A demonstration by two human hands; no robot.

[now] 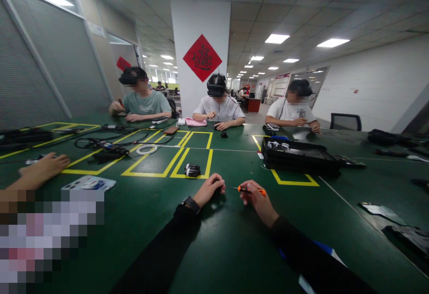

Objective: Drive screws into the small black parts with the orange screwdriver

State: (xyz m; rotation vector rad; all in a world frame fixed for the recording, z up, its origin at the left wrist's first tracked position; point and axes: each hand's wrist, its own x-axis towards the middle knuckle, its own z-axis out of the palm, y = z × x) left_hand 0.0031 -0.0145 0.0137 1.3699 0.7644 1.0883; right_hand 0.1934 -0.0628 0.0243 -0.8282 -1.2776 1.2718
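My right hand (258,199) is closed around the handle of an orange and black screwdriver (246,190). The thin shaft points left, with its tip close to my left hand (211,189). That hand is curled just above the green table (214,249), fingertips together; whatever is in them, if anything, is hidden or too small to name. Beyond my left hand lie several short black cylinders (192,170) with white bands, side by side inside a yellow taped square.
A long black plastic housing (298,153) lies ahead right. Black cables (103,144) and a white coil (146,150) spread ahead left. Near a neighbour's hand (50,166) is a phone-like object (89,183). Three people sit across the table. Something blue and white lies under my right forearm.
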